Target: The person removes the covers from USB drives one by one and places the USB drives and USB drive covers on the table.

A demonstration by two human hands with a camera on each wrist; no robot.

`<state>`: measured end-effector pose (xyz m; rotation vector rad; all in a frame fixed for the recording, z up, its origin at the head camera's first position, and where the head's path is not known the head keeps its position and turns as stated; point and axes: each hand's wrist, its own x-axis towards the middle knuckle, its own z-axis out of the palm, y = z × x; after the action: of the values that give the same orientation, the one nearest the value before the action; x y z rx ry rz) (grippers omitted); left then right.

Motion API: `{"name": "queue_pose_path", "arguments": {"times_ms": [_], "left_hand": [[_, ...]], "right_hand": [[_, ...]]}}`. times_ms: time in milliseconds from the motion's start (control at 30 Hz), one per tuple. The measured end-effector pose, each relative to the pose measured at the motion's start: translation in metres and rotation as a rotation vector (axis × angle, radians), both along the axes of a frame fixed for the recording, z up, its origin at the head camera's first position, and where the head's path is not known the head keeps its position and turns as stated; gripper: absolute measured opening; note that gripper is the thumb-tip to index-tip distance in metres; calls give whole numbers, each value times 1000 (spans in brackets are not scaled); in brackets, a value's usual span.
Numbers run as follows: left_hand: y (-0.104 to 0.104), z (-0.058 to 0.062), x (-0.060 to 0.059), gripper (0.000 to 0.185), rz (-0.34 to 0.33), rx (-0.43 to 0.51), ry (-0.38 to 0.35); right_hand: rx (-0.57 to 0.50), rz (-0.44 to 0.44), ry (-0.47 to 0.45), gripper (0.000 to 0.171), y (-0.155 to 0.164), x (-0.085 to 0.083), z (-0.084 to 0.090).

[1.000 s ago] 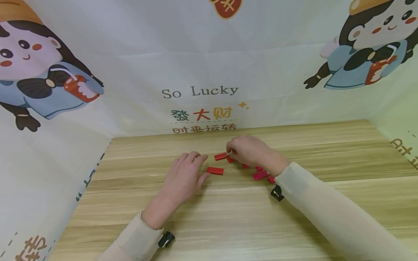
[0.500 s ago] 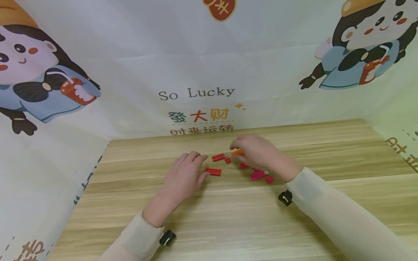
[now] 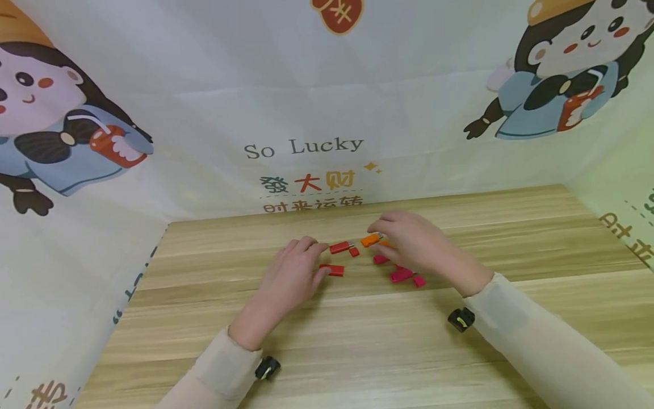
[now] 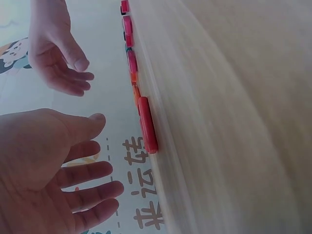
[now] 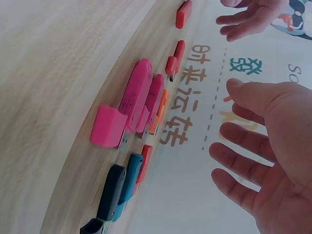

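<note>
Your left hand (image 3: pixel 292 274) lies low over the counter (image 3: pixel 357 341) with fingers relaxed and spread, holding nothing; its fingertips are just beside a red stick (image 3: pixel 333 270). Your right hand (image 3: pixel 416 241) hovers over a cluster of USB sticks, fingers loosely extended and empty in the wrist view, fingertips at an orange stick (image 3: pixel 371 240). Another red stick (image 3: pixel 339 247) with its cap (image 3: pixel 354 251) lies between your hands. A pink stick (image 3: pixel 402 275) and pink cap (image 3: pixel 419 280) sit under your right palm.

Before us: USB sticks (image 3: pixel 379 258) cluster between our hands, blocking mid-table; bare wooden table (image 3: pixel 357 341) offers passage all round.
</note>
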<state>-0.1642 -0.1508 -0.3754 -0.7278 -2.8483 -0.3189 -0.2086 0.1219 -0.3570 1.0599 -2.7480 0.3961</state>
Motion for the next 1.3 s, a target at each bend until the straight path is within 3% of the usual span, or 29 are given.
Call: {"name": "queue_pose_path", "arguments": {"times_ms": [667,1300], "left_hand": [[8,-6,-10,39,-29,21,-80],[14,-9,-19,28,-56,-40,-187]], "right_hand": [[-74,11,33,44,26,21,-4],[-108,-30,31,47,48,36,-20]]}}
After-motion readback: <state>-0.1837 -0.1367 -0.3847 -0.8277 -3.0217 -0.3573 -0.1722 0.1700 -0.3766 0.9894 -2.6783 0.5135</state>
